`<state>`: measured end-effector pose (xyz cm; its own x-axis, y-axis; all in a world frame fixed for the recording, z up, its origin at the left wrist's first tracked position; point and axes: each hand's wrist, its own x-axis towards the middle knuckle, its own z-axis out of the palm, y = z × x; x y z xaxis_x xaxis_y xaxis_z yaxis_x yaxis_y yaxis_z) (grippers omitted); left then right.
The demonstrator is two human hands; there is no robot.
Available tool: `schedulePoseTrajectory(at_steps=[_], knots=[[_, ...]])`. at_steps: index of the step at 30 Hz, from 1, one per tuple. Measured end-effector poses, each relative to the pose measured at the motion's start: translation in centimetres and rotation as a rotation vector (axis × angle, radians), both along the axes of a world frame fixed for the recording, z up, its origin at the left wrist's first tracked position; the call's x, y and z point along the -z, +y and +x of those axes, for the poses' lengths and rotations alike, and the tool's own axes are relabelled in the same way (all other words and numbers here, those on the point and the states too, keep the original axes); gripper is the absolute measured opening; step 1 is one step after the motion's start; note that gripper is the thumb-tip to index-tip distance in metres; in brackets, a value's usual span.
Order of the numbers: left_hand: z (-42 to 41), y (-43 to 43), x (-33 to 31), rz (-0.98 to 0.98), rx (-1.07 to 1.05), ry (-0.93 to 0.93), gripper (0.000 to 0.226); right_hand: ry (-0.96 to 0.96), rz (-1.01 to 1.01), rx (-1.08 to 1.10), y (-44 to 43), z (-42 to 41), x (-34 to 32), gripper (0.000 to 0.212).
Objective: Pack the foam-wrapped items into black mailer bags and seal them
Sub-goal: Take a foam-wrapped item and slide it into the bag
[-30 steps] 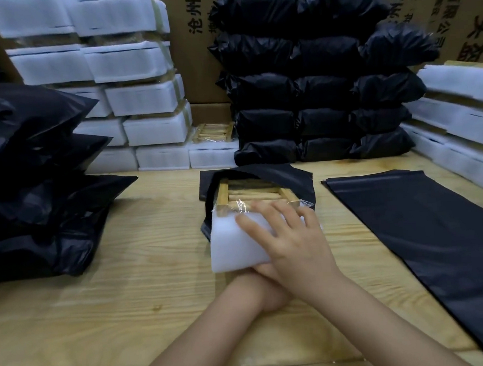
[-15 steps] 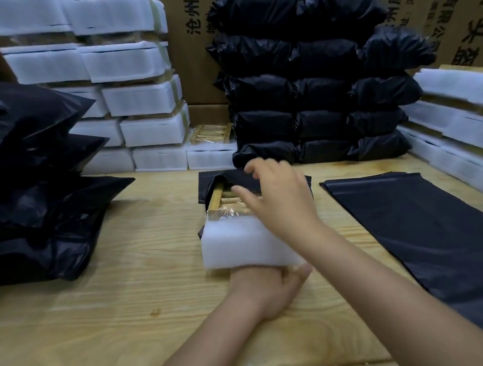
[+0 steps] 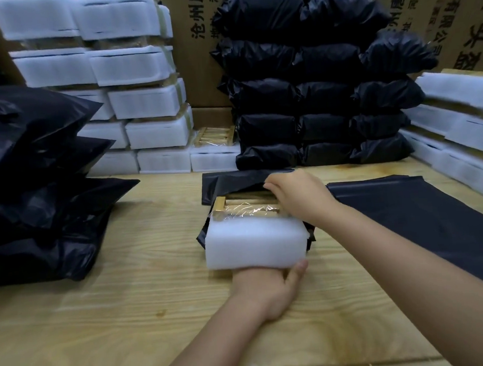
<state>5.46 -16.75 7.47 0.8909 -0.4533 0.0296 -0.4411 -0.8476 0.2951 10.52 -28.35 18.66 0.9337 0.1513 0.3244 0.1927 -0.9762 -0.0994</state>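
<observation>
Fingers hidden beneath, grip unclear, the left hand (image 3: 266,291) backs the seemingly light, squashy foam item (image 3: 256,244) at the middle of the worktop (image 3: 115,320), half inside the slick bag (image 3: 234,180) whose lip the right hand (image 3: 301,195) pinches; likely best pushed by its near end.

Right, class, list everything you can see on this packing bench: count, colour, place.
foam-wrapped item: one, white foam over wood, centre, partly inside bag
mailer bag: one, black, round that item's far end
flat bags: count unclear, black, table right
sealed parcels: many, black, stacked rear centre
foam-wrapped stacks: two, white, rear left and right edge
bag pile: one, black, left
cardboard boxes: at least two, brown, behind
table: one, pale wood, underneath
left hand: one, item's near end, fingers hidden beneath
right hand: one, grips mailer bag's mouth
</observation>
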Motion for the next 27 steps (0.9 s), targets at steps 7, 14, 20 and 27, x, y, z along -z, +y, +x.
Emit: schedulePoseTrajectory(at_steps=[7,14,20,27], knots=[[0.1,-0.3,-0.3,0.062,-0.038,0.078,0.072,-0.568,0.001,-0.306,-0.6,-3.0,0.4,0.012],[0.1,0.2,-0.4,0.130,-0.026,0.018,0.073,-0.847,-0.024,-0.417,-0.2,-5.0,2.9,0.019],[0.1,0.1,-0.6,0.225,0.020,-0.086,0.069,-0.538,-0.249,-0.327,1.8,-6.0,7.0,0.055],[-0.4,-0.1,-1.0,0.273,-0.064,-0.013,0.076,-0.409,-0.207,-0.175,3.4,-4.4,7.2,0.066]])
